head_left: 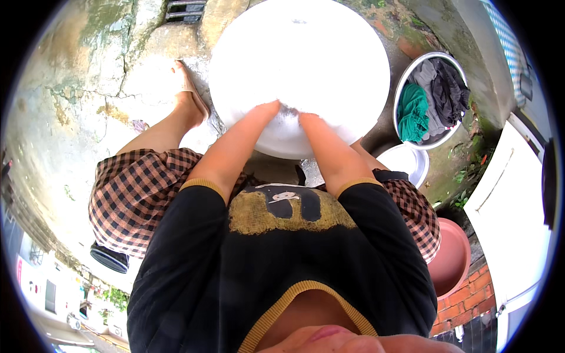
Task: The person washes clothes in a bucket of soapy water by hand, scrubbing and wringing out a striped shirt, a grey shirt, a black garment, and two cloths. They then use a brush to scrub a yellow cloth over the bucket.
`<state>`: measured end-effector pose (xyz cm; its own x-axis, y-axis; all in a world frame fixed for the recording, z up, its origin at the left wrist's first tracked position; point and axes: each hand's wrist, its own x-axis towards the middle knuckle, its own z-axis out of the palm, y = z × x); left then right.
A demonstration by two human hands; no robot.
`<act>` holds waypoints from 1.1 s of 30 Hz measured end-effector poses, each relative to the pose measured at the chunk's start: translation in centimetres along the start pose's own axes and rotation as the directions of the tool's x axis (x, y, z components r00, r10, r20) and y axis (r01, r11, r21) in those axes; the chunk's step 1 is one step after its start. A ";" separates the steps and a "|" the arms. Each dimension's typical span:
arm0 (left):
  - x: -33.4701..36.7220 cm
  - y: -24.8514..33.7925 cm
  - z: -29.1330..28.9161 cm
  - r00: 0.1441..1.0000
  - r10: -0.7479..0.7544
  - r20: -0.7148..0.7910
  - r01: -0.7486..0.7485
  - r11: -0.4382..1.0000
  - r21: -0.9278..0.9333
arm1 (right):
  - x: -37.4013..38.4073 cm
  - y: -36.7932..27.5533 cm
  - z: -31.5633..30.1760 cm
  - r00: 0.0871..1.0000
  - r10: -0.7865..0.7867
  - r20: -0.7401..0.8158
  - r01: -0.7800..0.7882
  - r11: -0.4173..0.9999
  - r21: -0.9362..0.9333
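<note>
A large round white basin [347,123] stands in front of me between my legs, its inside overexposed to plain white. Both my forearms reach over its near rim and vanish into the white, which may be suds or glare. My left hand [272,107] shows only about the wrist, and its fingers are hidden. Close beside it, my right hand [307,117] is likewise lost from the wrist on. A small greyish patch [288,110] lies between the wrists; I cannot make out what it is. Whether either hand holds anything is hidden.
On the right, a metal basin [402,79] holds green, grey and black clothes [432,97]. Nearer me are a smaller pale basin [419,159] and a reddish plastic basin [456,247]. A drain grate [185,10] lies in the wet concrete floor [88,70] at the far left.
</note>
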<state>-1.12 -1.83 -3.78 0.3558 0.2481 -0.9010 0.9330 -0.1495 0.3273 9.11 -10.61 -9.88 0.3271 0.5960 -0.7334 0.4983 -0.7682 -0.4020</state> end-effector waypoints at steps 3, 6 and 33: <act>2.2 -0.3 -2.7 0.998 0.045 0.035 -0.048 0.993 0.110 | 1.7 0.0 -1.6 0.989 0.036 0.145 -0.004 0.976 -0.217; 2.7 -0.5 -4.3 0.997 0.065 0.037 -0.071 0.982 0.174 | 2.9 -1.1 -3.2 0.978 0.022 0.209 0.043 0.952 -0.303; -3.0 -1.9 -0.4 0.902 -0.115 -0.417 -0.316 0.484 -0.816 | -4.7 -0.4 -12.4 0.957 0.059 -0.285 0.195 0.598 0.777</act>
<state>-3.97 -1.90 -1.60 0.2363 0.6399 -0.7312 0.3832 0.6301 0.6753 17.40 -10.20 0.49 0.5710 0.5916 -0.5692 -0.2626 -0.5253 -0.8094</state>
